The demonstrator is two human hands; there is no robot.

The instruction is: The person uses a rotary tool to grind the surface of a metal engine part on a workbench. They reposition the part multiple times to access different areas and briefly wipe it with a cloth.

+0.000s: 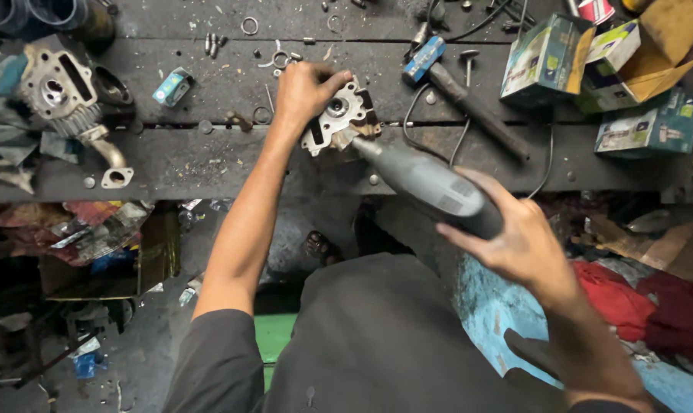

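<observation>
My left hand presses down on a small metal engine cylinder head lying on the dark wooden workbench. My right hand grips the grey body of a corded rotary grinder. The tool's nose points up and left into the right side of the cylinder head. Its cable loops over the bench behind it.
A second cylinder head with a bent pipe sits at the bench's left. A hammer, a valve, rings and bolts lie scattered. Cardboard part boxes stack at the right. Rags and clutter fill the floor below.
</observation>
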